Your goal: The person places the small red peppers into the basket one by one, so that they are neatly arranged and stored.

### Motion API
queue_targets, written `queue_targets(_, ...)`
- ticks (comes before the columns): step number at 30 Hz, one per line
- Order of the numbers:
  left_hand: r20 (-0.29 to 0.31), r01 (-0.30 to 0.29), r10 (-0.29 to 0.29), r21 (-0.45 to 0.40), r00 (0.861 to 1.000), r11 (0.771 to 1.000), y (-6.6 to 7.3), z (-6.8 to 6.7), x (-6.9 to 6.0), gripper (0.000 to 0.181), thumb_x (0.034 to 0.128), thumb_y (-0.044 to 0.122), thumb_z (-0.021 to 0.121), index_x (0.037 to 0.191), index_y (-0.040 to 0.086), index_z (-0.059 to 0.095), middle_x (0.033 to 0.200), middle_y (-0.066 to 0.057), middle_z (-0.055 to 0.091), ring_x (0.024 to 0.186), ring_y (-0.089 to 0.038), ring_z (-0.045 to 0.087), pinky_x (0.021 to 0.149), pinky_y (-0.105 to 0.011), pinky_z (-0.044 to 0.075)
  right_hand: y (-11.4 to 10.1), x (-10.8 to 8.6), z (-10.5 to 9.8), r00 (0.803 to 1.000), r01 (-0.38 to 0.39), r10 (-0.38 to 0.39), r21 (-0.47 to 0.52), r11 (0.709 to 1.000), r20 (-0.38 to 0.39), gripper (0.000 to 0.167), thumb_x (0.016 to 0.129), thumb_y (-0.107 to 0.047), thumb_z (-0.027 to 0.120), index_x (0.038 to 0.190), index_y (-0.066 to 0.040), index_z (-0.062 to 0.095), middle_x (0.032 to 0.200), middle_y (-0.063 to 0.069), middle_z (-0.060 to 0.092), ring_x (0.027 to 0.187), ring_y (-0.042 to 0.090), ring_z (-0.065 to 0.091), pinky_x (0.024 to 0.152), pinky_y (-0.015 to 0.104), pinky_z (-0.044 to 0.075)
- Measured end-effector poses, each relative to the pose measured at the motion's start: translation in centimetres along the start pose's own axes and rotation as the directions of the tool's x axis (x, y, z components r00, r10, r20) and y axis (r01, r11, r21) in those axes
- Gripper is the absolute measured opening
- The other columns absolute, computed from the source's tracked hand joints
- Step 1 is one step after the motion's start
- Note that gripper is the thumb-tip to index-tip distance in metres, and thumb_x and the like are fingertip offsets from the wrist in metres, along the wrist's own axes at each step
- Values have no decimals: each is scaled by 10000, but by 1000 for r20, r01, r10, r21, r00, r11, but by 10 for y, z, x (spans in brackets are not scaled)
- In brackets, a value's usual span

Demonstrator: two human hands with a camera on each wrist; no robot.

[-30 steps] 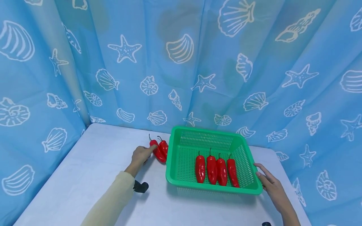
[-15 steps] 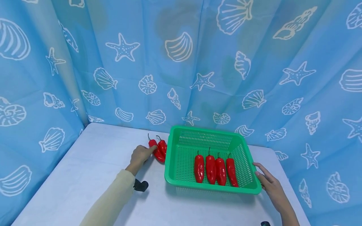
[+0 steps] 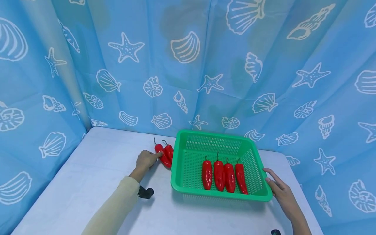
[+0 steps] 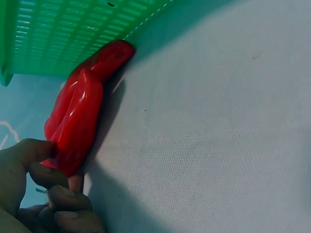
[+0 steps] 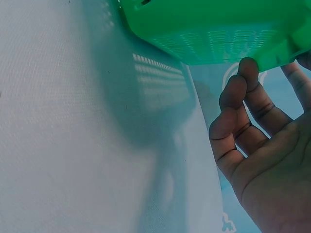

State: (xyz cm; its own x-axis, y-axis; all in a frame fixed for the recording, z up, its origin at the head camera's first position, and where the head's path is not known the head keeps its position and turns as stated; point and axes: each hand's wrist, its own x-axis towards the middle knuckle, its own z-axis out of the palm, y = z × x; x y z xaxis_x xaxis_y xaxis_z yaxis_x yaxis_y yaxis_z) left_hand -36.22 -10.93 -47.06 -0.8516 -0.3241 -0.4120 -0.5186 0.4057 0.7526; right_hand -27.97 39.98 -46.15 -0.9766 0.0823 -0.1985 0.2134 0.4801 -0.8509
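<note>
My left hand (image 3: 145, 160) pinches the upper part of a red pepper (image 3: 163, 156) between thumb and fingers. That pepper lies on the table just left of the green plastic basket (image 3: 218, 195). A second red pepper (image 3: 168, 151) lies against it, partly hidden by the basket's rim. In the left wrist view both red peppers (image 4: 80, 119) overlap beside the basket wall (image 4: 53, 34). Inside the basket several red peppers (image 3: 219, 176) lie in a row, stems away from me. My right hand (image 3: 282, 192) holds the basket's right rim, thumb at the edge and fingers bent below it (image 5: 265, 116).
A white-covered table (image 3: 102, 163) bears everything. Behind it and along both sides hangs a blue curtain (image 3: 176, 81) with white shell prints. A black wrist-camera piece (image 3: 146, 193) sits below the left wrist, and another dark piece (image 3: 275, 232) shows near the right forearm.
The head view has shifted slightly. Both hands, the peppers and the basket keep their places relative to each other.
</note>
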Motion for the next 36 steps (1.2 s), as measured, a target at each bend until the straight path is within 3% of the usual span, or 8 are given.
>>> queue_targets(9,38,-8,11,-62,999,998,1,4,-3,299,878,297,742,975,29,648,787,-100,652,646,-231,580,570,-247,465,-2,0,1,1000,-14,14,15,1000,-3,706,963,-632,484,1570,-312,318,1463,211,466,984,87,623,780,298,527)
queue_targets(21,78,34,-20,-188,997,982,-9,3,6,274,898,322,713,852,58,659,701,-79,602,622,-207,538,573,-260,449,0,1,2,1000,-12,12,-16,1000,-4,723,954,-655,473,1573,-316,310,1481,210,455,992,75,610,788,296,517)
queue_targets(27,107,5,17,-203,994,979,-6,-7,-1,308,910,338,692,830,46,640,742,-100,600,666,-222,538,586,-278,448,1,2,2,1000,2,-2,-20,1000,-9,707,962,-641,479,1567,-310,324,1326,177,539,908,150,579,719,321,475)
queue_targets(32,119,-34,60,-214,991,976,-1,-14,-10,304,917,336,684,915,34,654,800,-115,618,693,-226,550,599,-277,466,1,1,2,1000,17,-17,-21,1000,-4,705,972,-626,474,1575,-299,309,1461,227,467,983,70,606,773,293,516)
queue_targets(36,123,-62,93,-238,988,969,2,-19,-16,325,926,338,678,957,15,659,805,-133,622,682,-223,556,596,-267,469,0,0,0,1000,7,-8,-26,1000,-1,712,969,-634,471,1577,-304,303,1475,226,448,979,75,585,772,298,502)
